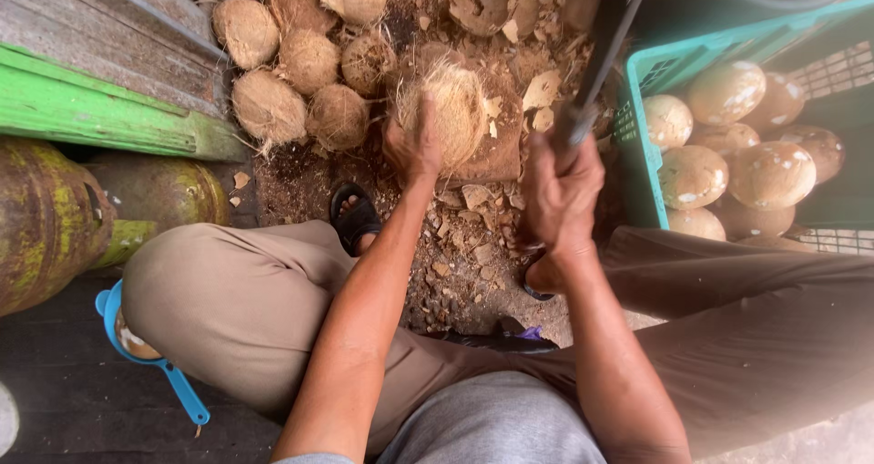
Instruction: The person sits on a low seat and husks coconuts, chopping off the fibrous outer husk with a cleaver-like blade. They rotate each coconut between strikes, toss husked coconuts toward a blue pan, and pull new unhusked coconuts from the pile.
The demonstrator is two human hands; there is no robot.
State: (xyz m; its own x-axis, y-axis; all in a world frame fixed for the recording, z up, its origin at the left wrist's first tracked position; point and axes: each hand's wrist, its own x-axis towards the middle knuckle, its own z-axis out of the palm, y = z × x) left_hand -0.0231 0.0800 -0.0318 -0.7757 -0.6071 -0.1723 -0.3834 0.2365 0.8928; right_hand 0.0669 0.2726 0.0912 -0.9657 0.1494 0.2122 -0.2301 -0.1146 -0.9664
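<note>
My left hand (pixel 414 145) grips a fibrous brown coconut (pixel 452 107) and holds it down on a worn wooden block (pixel 499 150). My right hand (pixel 560 191) is shut around the handle of a long dark blade (pixel 605 40), which is raised and angled up to the right above the coconut. Husk chips (pixel 473 236) litter the ground between my feet.
Several unpeeled coconuts (pixel 305 72) lie piled at the back left. A teal plastic crate (pixel 637 127) on the right holds several peeled pale coconuts (pixel 728 145). Rusty gas cylinders (pixel 55 218), a green board (pixel 100 109) and a blue strainer (pixel 173 382) are at the left.
</note>
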